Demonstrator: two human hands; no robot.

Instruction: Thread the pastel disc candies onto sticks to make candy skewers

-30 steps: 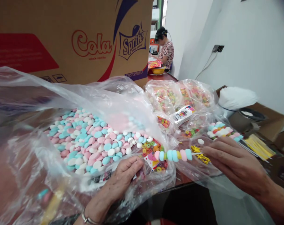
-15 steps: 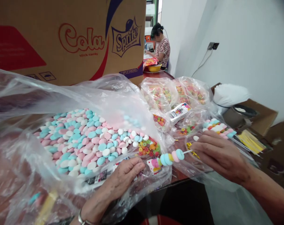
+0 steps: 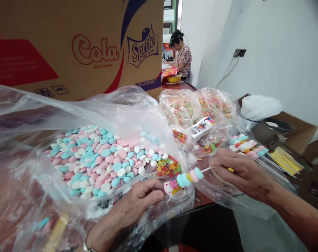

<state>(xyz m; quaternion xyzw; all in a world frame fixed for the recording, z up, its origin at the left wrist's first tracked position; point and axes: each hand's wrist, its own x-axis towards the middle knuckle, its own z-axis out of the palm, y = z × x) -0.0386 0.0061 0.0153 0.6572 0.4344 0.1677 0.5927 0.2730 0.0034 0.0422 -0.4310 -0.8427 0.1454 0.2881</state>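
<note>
A candy skewer with blue, pink and yellow pieces on a white stick lies slanted between my two hands. My left hand is closed, thumb and forefinger at its left end, where a small printed card in white, pink and yellow curves around the candy. My right hand has its fingers pinched at the bare end of the stick; a yellow bit shows by the fingers. Left of the skewer, inside an open clear plastic bag, lies a heap of pastel candies. Small ring candies lie just behind the skewer.
A large cardboard box stands behind the bag. Bags of ring candies and a stack of printed cards are beyond my hands. Finished skewers and yellow sticks lie right. A person sits far back.
My right hand has shifted slightly left and down, its fingers now at the stick's end. The printed card has turned and sits more around the candy's left end. The view has tilted slightly.
</note>
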